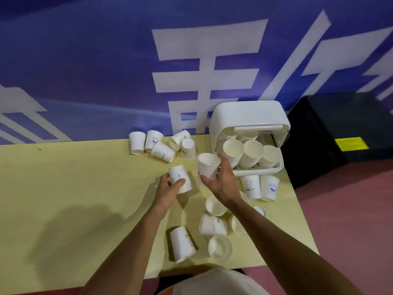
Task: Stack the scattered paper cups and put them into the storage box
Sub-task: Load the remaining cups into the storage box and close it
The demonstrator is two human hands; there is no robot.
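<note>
1. Head view: your left hand [168, 188] grips an upturned cup [180, 172] mid-table [74, 177].
2. Your right hand [223, 182] clasps an upright cup [207, 168]. The box [248, 114] sits at its 1 o'clock with stacks [253, 155] inside.
3. Loose cups [162, 153] lie at 11 and 6 o'clock.

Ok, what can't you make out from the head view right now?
All in the head view:
- Storage box interior: lid and front cup stacks hide the back; stack counts unreadable.
- Cups under the right forearm: partly covered, so number unclear.
- Left hand covers the inverted cup's print.
- Right hand's open-top cup: single or nested, cannot tell.
</note>
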